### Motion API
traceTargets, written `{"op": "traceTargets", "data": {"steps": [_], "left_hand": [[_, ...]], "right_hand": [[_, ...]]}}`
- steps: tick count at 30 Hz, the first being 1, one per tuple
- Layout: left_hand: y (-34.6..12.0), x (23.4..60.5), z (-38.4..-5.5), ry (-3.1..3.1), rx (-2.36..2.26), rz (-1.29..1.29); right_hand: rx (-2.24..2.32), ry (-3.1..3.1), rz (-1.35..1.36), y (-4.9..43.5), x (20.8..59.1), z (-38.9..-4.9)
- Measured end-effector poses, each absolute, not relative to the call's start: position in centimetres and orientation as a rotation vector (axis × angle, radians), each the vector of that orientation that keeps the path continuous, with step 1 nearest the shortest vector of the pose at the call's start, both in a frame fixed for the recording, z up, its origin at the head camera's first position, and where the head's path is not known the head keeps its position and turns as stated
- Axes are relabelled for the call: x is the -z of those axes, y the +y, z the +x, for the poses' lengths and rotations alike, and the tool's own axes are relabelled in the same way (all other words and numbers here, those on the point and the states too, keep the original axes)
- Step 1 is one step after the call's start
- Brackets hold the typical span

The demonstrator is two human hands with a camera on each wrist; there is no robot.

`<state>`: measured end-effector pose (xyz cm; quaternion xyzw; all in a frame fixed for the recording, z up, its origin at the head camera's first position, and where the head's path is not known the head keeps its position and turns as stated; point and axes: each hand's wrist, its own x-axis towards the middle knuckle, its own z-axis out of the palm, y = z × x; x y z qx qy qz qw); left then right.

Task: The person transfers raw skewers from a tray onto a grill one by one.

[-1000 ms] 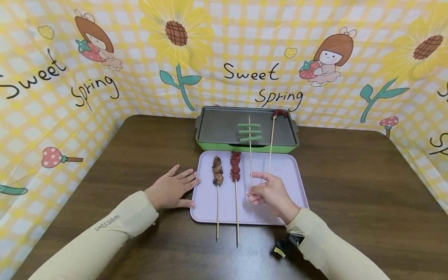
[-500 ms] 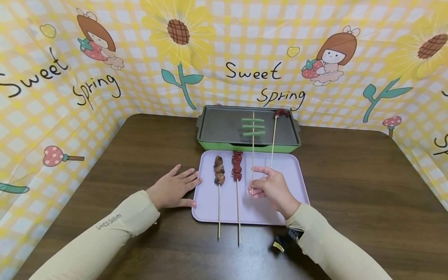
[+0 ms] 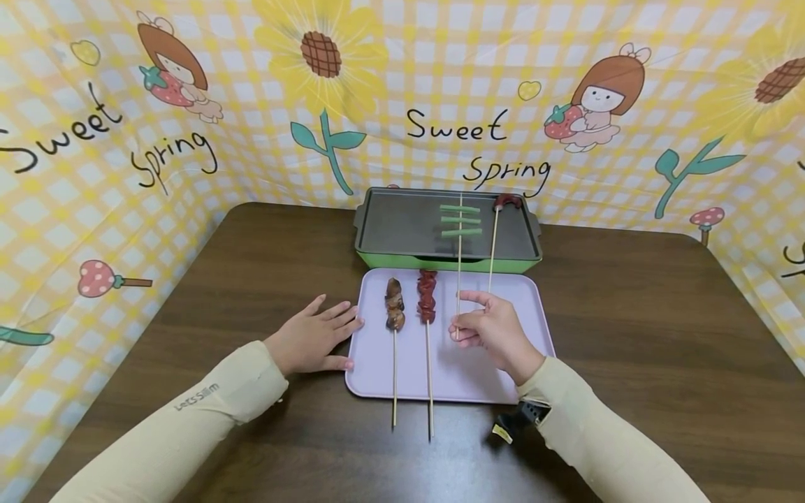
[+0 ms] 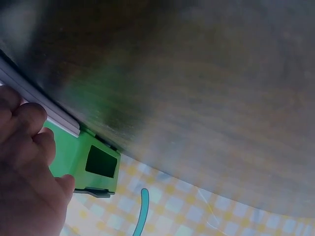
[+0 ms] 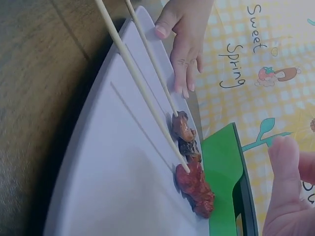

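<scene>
My right hand (image 3: 493, 332) pinches the lower stick of a green bean skewer (image 3: 460, 221). Its three green pieces are over the right half of the dark grill plate (image 3: 396, 223); whether they touch it I cannot tell. With fingers spread, my left hand (image 3: 311, 340) touches the left edge of the lilac tray (image 3: 371, 381). On that tray lie a brown meat skewer (image 3: 394, 307) and a red meat skewer (image 3: 427, 297), their sticks jutting past the near rim. Another skewer with a dark red curled piece (image 3: 508, 202) rests at the plate's far right corner.
Behind the tray stands the grill's green base (image 3: 377, 261), close to the patterned cloth backdrop (image 3: 440, 70). Brown tabletop (image 3: 629, 335) extends on both sides. A black strap with a yellow tag (image 3: 502, 433) hangs by my right wrist.
My right hand has moved forward and slightly right, carrying the green bean skewer farther over the grill plate. My left hand stays at the tray's edge.
</scene>
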<state>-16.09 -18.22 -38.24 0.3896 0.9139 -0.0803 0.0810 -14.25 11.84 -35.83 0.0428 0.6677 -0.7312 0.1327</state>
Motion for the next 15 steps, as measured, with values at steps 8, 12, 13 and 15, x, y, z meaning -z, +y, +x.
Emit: {"op": "traceTargets", "data": {"steps": [8,12,13,15], "left_hand": [[-18.31,38.26,-15.94,2.721,0.249,1.139],[-18.36,38.3,-15.88,2.723,0.248,1.137],[-18.37,38.3,-15.87,2.726,0.247,1.138],[-18.38,38.31,-15.86,2.731,0.248,1.143]], "right_hand": [[2.096,1.948,0.11,11.87,35.24,-14.48],[2.078,1.963,0.112,11.83,35.12,-14.75],[2.075,1.968,0.116,11.83,35.12,-14.84],[2.077,1.975,0.123,11.83,35.11,-15.02]]}}
